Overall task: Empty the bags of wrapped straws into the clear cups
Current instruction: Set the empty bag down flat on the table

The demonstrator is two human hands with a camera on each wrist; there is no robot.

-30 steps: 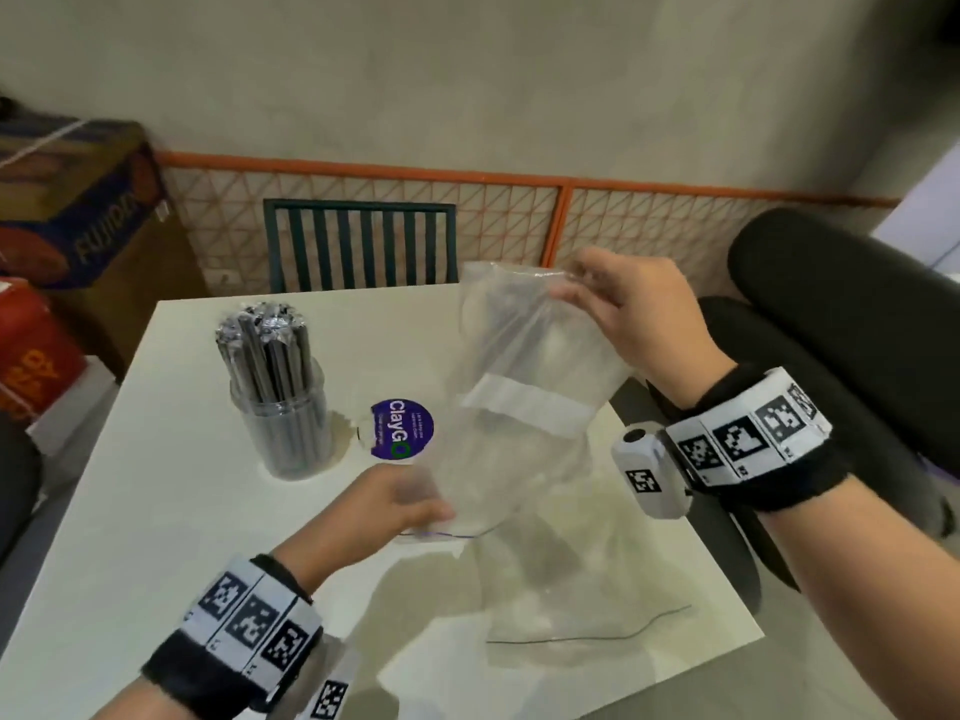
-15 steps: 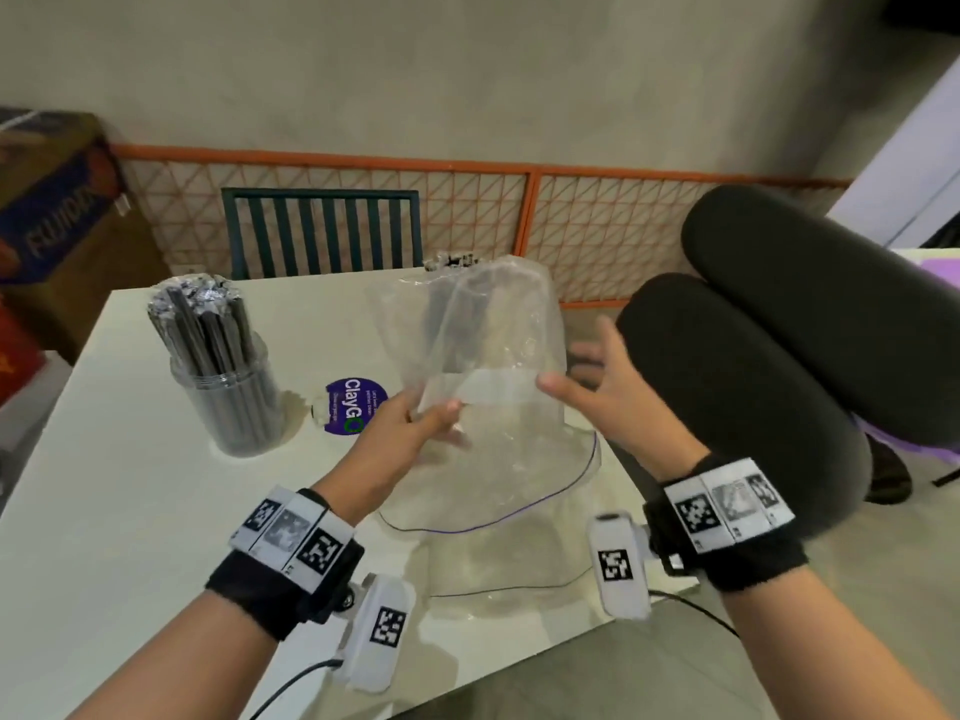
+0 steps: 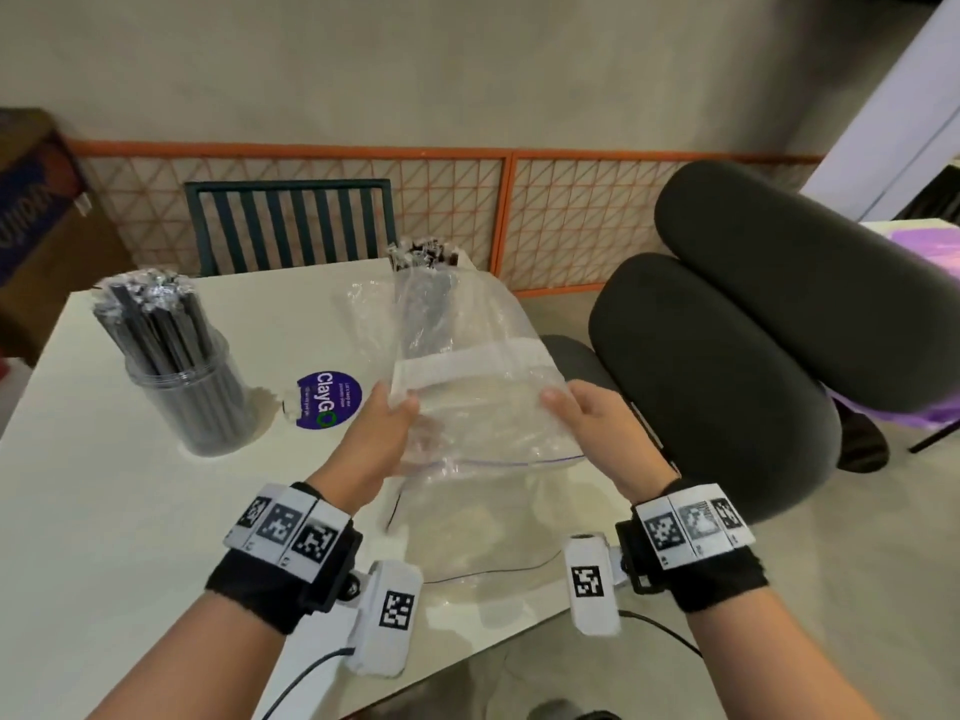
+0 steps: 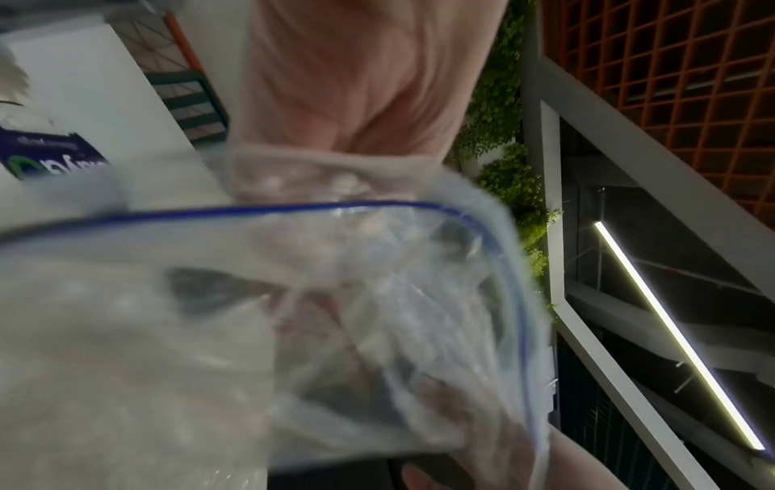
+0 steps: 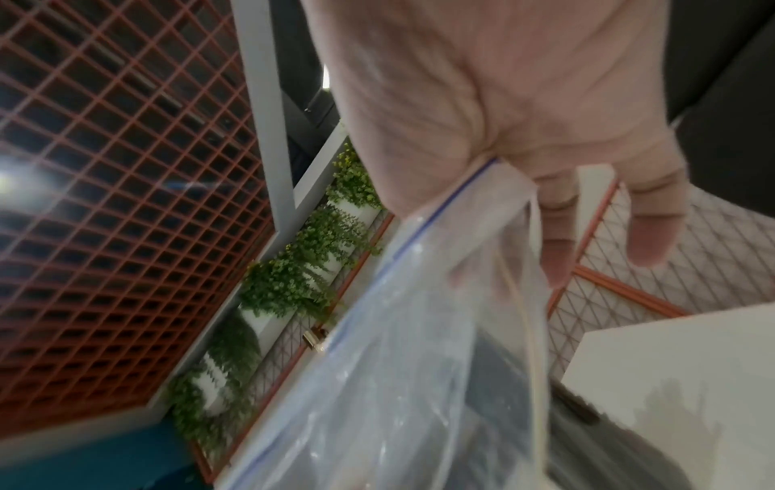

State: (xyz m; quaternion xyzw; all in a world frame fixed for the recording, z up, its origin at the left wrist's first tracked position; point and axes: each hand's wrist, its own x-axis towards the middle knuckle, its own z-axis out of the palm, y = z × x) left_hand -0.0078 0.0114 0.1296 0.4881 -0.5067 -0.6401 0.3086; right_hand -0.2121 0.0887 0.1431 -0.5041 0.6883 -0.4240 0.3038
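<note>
An empty clear zip bag [image 3: 467, 350] with a white label strip hangs over the table [image 3: 104, 511]. My left hand [image 3: 397, 410] pinches its left side, thumb on top. My right hand [image 3: 561, 405] holds its right side the same way. The right wrist view shows the bag's blue zip edge [image 5: 423, 228] pinched under the right thumb. In the left wrist view the bag [image 4: 251, 298] covers my left fingers. A clear cup [image 3: 192, 397] packed with dark wrapped straws stands at the left. Behind the bag, the straw tops of a second cup [image 3: 423, 252] stick up.
A second empty clear bag [image 3: 483, 543] lies flat on the table near its front edge. A purple round sticker [image 3: 322, 405] sits beside the left cup. A green slatted chair [image 3: 291, 226] stands behind the table and a black office chair [image 3: 727, 356] to its right.
My right hand left the bag's top, opened, then took the bag's right side lower down. My left hand moved up from the bag's bottom to its left side.
</note>
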